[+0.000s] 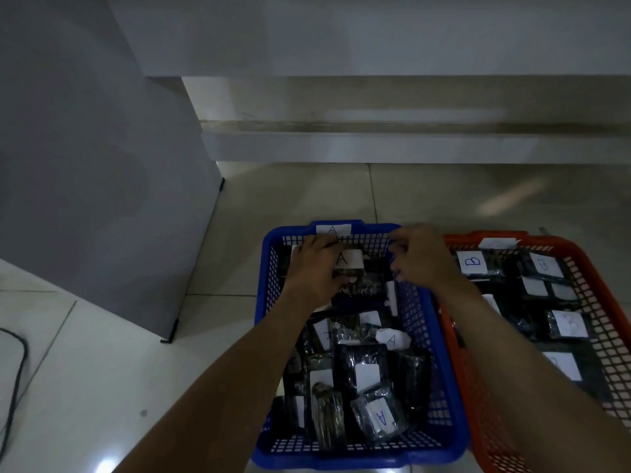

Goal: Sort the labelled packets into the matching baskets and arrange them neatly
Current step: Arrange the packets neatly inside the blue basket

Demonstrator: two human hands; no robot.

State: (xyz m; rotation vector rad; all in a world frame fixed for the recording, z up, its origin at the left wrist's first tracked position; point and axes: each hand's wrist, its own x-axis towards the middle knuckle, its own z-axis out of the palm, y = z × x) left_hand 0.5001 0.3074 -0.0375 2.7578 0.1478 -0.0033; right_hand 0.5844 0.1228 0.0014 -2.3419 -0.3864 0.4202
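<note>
Gripping an A packet (pixel 345 264), left hand (pixel 316 268).

— What is on the tiled floor (pixel 102 353)?

— A blue basket (pixel 440 339) tagged A on its far rim, touching an orange basket (pixel 601 312) on its right. Both hold dark packets with white labels.

— And the hands?

— Both reach into the far end of the blue one. The left hand (pixel 316 268) lies on a packet labelled A (pixel 348 259), fingers curled at its edge. The right hand (pixel 418 256) is by the far right corner, fingers curled; what it grips is hidden.

— Other labels?

— Another A packet (pixel 379 418) near the front; a B packet (pixel 473 262) in the orange basket. A black cable (pixel 18 370) lies far left.
</note>
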